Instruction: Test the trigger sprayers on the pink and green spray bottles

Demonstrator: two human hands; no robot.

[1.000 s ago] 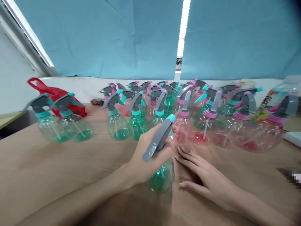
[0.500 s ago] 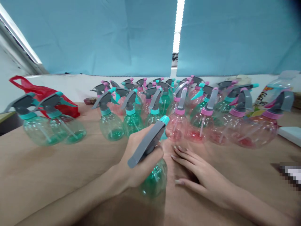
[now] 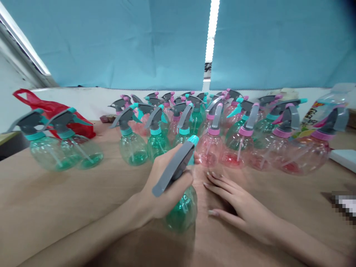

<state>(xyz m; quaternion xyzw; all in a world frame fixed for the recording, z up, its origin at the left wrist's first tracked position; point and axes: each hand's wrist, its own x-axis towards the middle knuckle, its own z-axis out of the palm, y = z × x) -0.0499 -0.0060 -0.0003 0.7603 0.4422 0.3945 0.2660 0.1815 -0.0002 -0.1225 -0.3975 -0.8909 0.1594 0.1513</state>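
My left hand (image 3: 164, 185) is closed round the neck of a green spray bottle (image 3: 182, 213) with a grey lever and a turquoise nozzle. The bottle's collar is hidden behind the fingers. My right hand (image 3: 236, 200) lies on the table with its fingers spread, just right of that bottle and apart from it. Beyond my hands stand a pink spray bottle (image 3: 208, 150) and a green spray bottle (image 3: 158, 144), part of a group of several in both colours.
On the left are two green spray bottles (image 3: 46, 154) in front of a red plastic bag (image 3: 80, 124). A large labelled bottle (image 3: 319, 107) stands at the back right, near a white flat object (image 3: 343, 159). A blurred-out dark item (image 3: 345, 205) lies at the right edge of the wooden table (image 3: 69, 207).
Almost nothing differs. The whole view has shifted very slightly; both hands and the held spray bottle keep their places.
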